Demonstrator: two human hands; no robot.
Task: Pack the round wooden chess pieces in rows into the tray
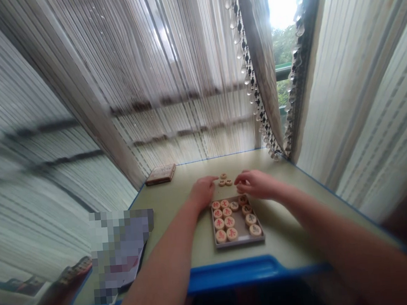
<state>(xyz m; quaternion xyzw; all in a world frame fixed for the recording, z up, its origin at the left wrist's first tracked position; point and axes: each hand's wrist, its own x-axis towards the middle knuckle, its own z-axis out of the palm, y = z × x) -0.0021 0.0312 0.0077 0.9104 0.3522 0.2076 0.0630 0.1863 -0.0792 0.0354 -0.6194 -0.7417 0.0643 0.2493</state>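
Note:
A shallow open box (239, 238) lies on the table, holding several round wooden chess pieces, red-marked ones (229, 222) on the left and dark-marked ones (250, 219) mostly on the right. Beyond it, three loose pieces (228, 182) sit close together. My left hand (204, 190) is just left of them, its index finger stretched toward the farthest piece. On their right is my right hand (254, 183), fingers curved and apart, with a piece (241, 188) under its fingertips near the box's far edge; whether it grips that piece is unclear.
A brown flat box (161, 174) rests at the table's far left corner. A blurred-out flat object (125, 253) lies at the left edge. The pale green table (293, 242) has a blue rim, and striped curtains hang behind it.

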